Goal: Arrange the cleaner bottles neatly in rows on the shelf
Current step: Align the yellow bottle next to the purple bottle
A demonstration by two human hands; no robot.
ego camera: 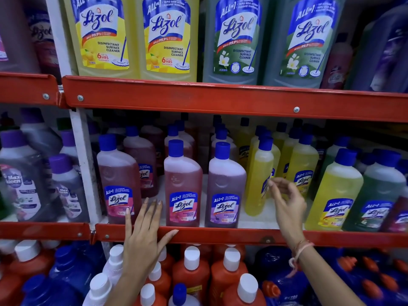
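Note:
The middle shelf (220, 236) has a red front rail and carries Lizol cleaner bottles with blue caps. At the front stand a pink bottle (118, 180), a second pink bottle (182, 186) and a purple bottle (225, 188), all facing out. Right of them a yellow bottle (259, 180) stands turned sideways, its label facing right. My left hand (143, 235) lies flat over the rail between the two pink bottles, fingers spread, holding nothing. My right hand (287, 204) hovers with loosely spread fingers just right of the sideways yellow bottle, fingertips near its label.
More yellow bottles (302, 171) and a green one (375, 195) fill the right of the shelf. Large yellow and green Lizol bottles (167, 36) stand on the shelf above. Orange and blue bottles with white caps (192, 272) crowd the shelf below. Maxkleen bottles (22, 184) stand at left.

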